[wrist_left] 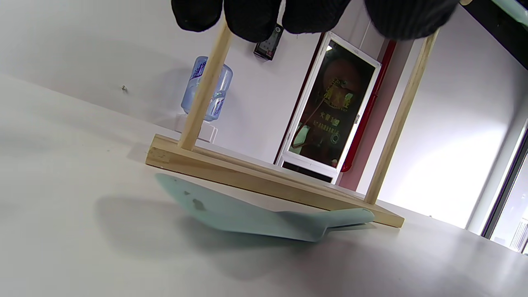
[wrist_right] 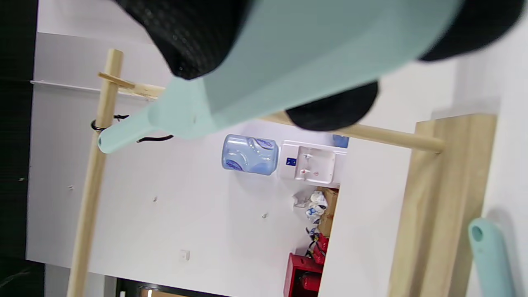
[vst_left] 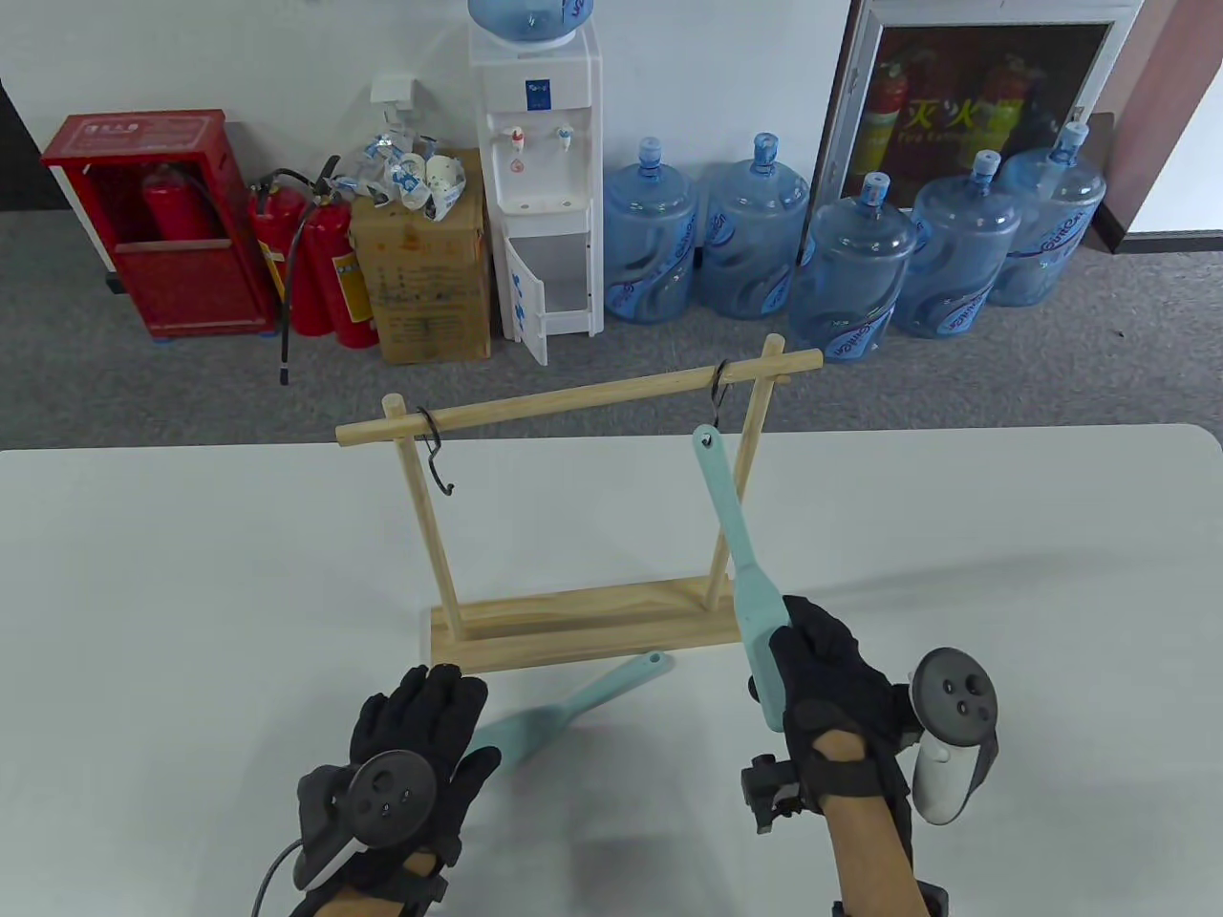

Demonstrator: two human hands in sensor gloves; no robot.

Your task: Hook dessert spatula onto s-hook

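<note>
Right hand (vst_left: 822, 669) gripping dessert spatula (vst_left: 740, 554) by blade end, aiming handle hole up at right s-hook (vst_left: 718, 390) (looks nearly touching, not caught yet imo). Left hand (vst_left: 420, 745) hovering spread-fingered over second spatula (vst_left: 573, 702) lying beside rack (vst_left: 573, 626).

Overhead view and both close wrist views share the rack (vst_left: 573, 626)

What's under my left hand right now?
The left hand hovers over the blade end of the second spatula lying on the table. That blade end is covered from above; the left wrist view shows it flat.
</note>
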